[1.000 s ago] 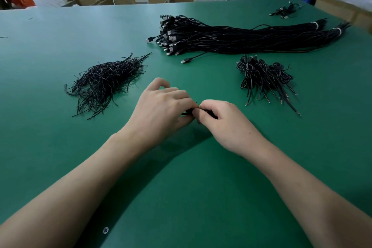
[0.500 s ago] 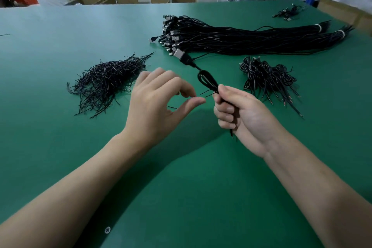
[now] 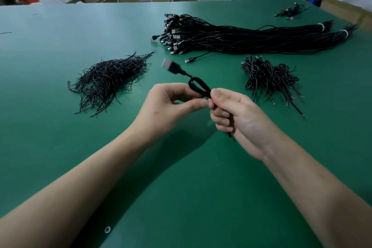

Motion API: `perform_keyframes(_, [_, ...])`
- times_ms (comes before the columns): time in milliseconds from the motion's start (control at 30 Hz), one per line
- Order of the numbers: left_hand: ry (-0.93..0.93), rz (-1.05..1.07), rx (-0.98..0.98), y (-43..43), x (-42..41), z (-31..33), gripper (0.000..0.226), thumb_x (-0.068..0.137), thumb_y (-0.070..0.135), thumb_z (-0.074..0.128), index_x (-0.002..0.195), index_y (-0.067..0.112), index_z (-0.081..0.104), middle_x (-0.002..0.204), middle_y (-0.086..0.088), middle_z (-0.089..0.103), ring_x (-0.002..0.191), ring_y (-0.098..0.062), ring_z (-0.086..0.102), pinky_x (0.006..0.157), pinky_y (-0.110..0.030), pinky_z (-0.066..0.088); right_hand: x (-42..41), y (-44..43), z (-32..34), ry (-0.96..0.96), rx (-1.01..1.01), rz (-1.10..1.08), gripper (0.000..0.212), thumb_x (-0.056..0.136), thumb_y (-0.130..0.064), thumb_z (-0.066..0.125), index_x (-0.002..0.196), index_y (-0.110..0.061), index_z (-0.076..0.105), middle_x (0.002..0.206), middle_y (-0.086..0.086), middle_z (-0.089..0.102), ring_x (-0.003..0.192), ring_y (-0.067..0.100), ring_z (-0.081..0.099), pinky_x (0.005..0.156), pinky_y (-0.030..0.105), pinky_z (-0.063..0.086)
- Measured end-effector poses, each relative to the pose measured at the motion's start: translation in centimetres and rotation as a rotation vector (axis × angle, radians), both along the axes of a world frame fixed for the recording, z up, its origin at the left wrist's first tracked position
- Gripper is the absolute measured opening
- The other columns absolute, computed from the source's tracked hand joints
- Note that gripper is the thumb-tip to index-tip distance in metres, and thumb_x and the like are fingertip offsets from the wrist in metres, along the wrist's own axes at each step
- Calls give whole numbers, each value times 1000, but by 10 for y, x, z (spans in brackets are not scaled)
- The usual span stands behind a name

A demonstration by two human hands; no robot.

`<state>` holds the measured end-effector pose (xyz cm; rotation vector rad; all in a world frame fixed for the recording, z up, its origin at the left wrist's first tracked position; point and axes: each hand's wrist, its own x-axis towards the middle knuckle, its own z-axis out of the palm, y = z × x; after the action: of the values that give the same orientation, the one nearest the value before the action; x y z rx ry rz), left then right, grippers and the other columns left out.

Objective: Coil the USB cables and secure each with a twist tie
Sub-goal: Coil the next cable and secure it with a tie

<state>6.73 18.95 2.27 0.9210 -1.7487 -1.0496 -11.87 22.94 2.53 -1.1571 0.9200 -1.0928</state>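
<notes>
**One coil in hand, most of the bundle to go**

On the left our twist ties (image 3: 108, 80) lie heaped on the tabletop (image 3: 60, 32). Our left hand (image 3: 169, 106) pinches the waist of the coiled USB cable (image 3: 198, 86), and our right hand (image 3: 239, 119) curls round it. A small pile of coils (image 3: 269, 78) looks finished. The straight cable bundle (image 3: 241, 36) awaits coiling.

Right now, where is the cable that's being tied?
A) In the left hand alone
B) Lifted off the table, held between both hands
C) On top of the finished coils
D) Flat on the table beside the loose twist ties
B: the right hand grips the coiled cable and the left hand pinches at it, with the USB plug raised above the table.
</notes>
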Motion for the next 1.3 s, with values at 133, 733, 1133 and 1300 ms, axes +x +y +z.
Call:
perform_keyframes(133, [82,-75,62,0,0,-4,14,86,17,79,99,23,81,99,2,79,94,-9,72,87,-21,54,5,1,0,166,-111,-94,30,105,-28,50,78,-17,54,59,-7,26,60,15,18,52,28,15])
perform_keyframes(733, [113,96,150,9,-13,-5,6,89,21,77,90,26,81,89,1,79,80,-8,67,67,-23,52,10,-2,-7,530,-464,-324,23,104,-26,54,85,-14,61,69,7,51,66,23,43,62,42,37])
perform_keyframes(1133, [228,-40,295,9,-10,-3,16,92,11,70,100,22,79,94,-1,79,88,-11,72,68,-20,48,5,-1,-4,85,-90,-189,26,105,-28,50,81,-19,55,64,0,31,57,9,28,51,19,25])
perform_keyframes(1300, [204,24,192,6,-10,-6,11,87,16,76,90,26,81,88,4,78,82,-7,64,67,-21,48,5,-1,-4,-7,-47,-107,27,105,-30,50,80,-20,54,64,-3,28,59,10,27,50,20,25])
